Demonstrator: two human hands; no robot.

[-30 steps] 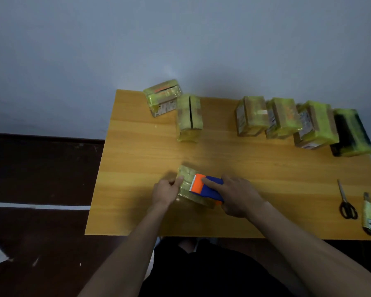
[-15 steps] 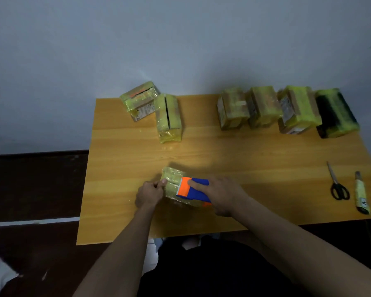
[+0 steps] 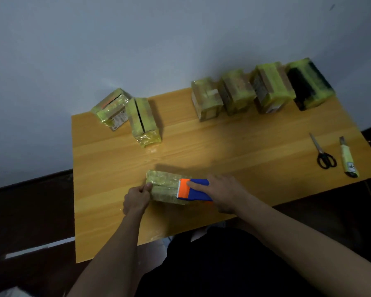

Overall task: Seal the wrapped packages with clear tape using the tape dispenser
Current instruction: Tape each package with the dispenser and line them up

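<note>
A yellow-wrapped package (image 3: 163,185) lies near the front edge of the wooden table (image 3: 234,151). My left hand (image 3: 136,198) grips its left end with curled fingers and thumb. My right hand (image 3: 225,195) holds the blue and orange tape dispenser (image 3: 193,189) on top of the package's right half, index finger stretched along the blue body. The orange cutter end points left.
Two wrapped packages (image 3: 126,113) stand at the back left. Several more wrapped packages (image 3: 259,91) line the back right by the wall. Black-handled scissors (image 3: 322,153) and a utility knife (image 3: 348,159) lie at the right edge. Dark floor surrounds the table.
The tape dispenser has slid to the right along the top of the package, baring more of its left part. My left hand still holds the left end. The camera view tilted.
</note>
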